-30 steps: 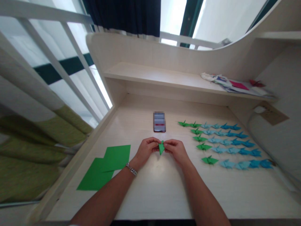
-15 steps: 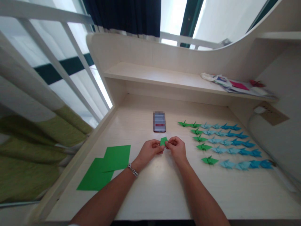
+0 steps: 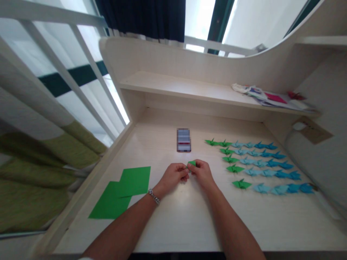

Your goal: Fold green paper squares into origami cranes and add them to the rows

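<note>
A small folded piece of green paper (image 3: 192, 163) is held between my two hands, above the middle of the desk. My left hand (image 3: 175, 175) pinches its left corner between thumb and fingers. From the other side, my right hand (image 3: 201, 171) grips it, with fingers covering part of the paper. Flat green sheets (image 3: 135, 181) lie overlapping to the left of my left wrist. Right of my hands stand rows of folded paper cranes, green (image 3: 241, 184), pale blue (image 3: 261, 188) and darker blue (image 3: 293, 188).
A phone (image 3: 184, 140) with a blurred screen lies just beyond my hands. The raised shelf (image 3: 184, 88) at the back carries papers (image 3: 275, 97) on its right. A white cable (image 3: 291, 144) runs down the right wall from a socket plate (image 3: 313, 130).
The green paper has turned and now shows as a lower, narrower shape, shifted slightly right. Both hands have dipped a little towards me and my right fingers cover more of it.
</note>
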Demonstrator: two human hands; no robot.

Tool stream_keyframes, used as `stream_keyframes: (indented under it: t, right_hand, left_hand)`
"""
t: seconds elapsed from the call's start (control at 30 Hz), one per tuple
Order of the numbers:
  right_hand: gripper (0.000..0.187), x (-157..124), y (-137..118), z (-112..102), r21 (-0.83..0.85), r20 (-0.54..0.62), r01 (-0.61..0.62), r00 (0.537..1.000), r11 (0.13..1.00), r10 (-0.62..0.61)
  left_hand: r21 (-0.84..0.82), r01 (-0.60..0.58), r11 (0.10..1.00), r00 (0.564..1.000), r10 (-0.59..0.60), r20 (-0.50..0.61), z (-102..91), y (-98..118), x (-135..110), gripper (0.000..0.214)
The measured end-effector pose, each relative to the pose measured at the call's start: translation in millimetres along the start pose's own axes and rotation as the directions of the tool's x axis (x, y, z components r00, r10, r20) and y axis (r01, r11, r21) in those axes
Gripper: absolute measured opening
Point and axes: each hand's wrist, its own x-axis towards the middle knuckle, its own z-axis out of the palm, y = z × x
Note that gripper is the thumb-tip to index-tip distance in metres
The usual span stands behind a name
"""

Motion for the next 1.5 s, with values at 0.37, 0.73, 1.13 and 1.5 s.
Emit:
stream_keyframes:
  t: [0.37,0.73,1.13,1.5]
  right_hand:
    - [0.022,-0.4,-1.6,3.9,0.024,-0.043,0.013,0.999,1.000,-0.012]
    - [0.030,2.4,2.2,0.7,0.106,-0.043,-0.019,0.999,0.994,0.024]
    - [0.035,5.6,13.1,3.0,0.052,-0.004,-0.046,0.999,0.998,0.046]
    - [0.033,-0.2,7.7,11.1,-0.081,0.093,0.011,0.996,0.997,-0.003]
  left_hand:
    - [-0.024,-0.020,1.000,1.000,0.020,0.005,0.0,-2.7,0.3,0.030]
    - [0.044,-0.064,0.997,0.996,0.067,-0.060,-4.8,-1.8,2.6,0.032]
    - [0.010,-0.127,0.992,0.975,0.127,-0.181,-8.3,-9.5,8.5,0.032]
    - [-0.064,-0.114,0.991,0.955,0.092,-0.281,-12.0,-8.1,10.9,0.029]
